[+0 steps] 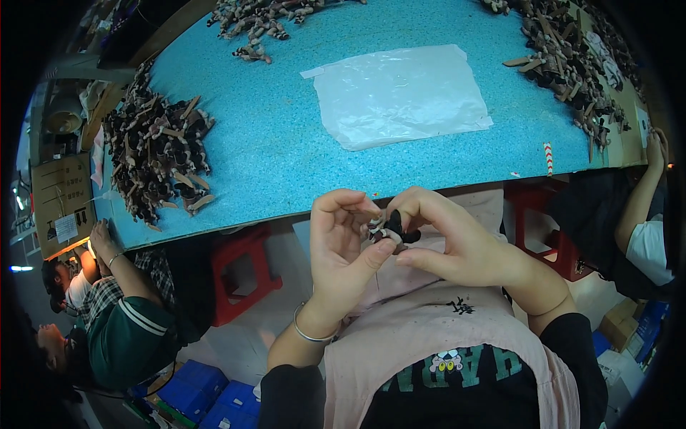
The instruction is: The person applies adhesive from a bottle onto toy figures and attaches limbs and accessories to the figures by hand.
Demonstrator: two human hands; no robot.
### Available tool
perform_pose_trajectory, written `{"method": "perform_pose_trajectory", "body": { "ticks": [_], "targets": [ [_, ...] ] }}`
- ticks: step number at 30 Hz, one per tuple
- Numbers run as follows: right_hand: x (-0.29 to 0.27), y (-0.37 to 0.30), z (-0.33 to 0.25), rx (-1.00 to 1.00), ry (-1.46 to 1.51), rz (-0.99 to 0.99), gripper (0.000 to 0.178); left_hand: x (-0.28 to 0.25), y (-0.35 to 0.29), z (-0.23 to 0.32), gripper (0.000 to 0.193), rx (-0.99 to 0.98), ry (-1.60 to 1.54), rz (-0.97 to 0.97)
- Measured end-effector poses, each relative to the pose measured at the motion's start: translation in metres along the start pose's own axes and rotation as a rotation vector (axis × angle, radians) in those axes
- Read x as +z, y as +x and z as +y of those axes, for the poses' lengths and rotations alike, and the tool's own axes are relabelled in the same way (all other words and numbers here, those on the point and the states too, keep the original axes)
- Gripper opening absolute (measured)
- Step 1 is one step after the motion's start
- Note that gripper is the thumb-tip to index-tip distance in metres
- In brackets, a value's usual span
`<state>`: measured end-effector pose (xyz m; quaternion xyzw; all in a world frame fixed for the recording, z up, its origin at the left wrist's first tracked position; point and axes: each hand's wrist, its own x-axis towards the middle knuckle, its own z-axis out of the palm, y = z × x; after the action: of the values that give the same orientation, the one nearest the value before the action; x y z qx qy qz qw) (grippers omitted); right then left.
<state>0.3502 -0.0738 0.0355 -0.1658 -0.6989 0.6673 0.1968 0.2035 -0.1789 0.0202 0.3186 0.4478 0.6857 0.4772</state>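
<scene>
Both of my hands pinch one small dark figure point(393, 230) above my lap, left hand point(343, 247) at its nine o'clock, right hand point(457, 247) at three, equally near, its long axis running between them.

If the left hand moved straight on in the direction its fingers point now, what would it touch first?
Its fingers curl rightward, so the left hand would probably first meet the small dark brown and white plastic figure piece it already touches, with the right hand just beyond; depth is unclear.
</scene>
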Motion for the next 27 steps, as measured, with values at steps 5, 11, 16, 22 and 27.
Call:
{"method": "perform_pose_trajectory", "body": {
  "ticks": [5, 11, 16, 22, 27],
  "targets": [
    [-0.002, -0.002, -0.004, 0.055, -0.003, -0.005, 0.033, -0.010, 0.001, 0.012, 0.051, -0.134, 0.130, -0.102],
    [0.005, -0.005, -0.005, -0.059, -0.041, 0.125, 0.042, -0.012, 0.005, 0.016, 0.043, -0.120, 0.130, -0.241],
    [0.003, -0.002, -0.004, -0.109, -0.102, 0.081, 0.041, -0.011, 0.003, 0.011, 0.041, -0.027, 0.251, -0.234],
    [0.002, -0.001, -0.001, -0.135, -0.148, 0.089, 0.038, -0.012, 0.004, 0.007, 0.041, 0.060, 0.306, -0.196],
    [0.006, 0.004, -0.004, -0.135, -0.101, 0.156, 0.037, -0.013, 0.006, 0.014, 0.039, 0.120, 0.414, -0.192]
  ]
}}
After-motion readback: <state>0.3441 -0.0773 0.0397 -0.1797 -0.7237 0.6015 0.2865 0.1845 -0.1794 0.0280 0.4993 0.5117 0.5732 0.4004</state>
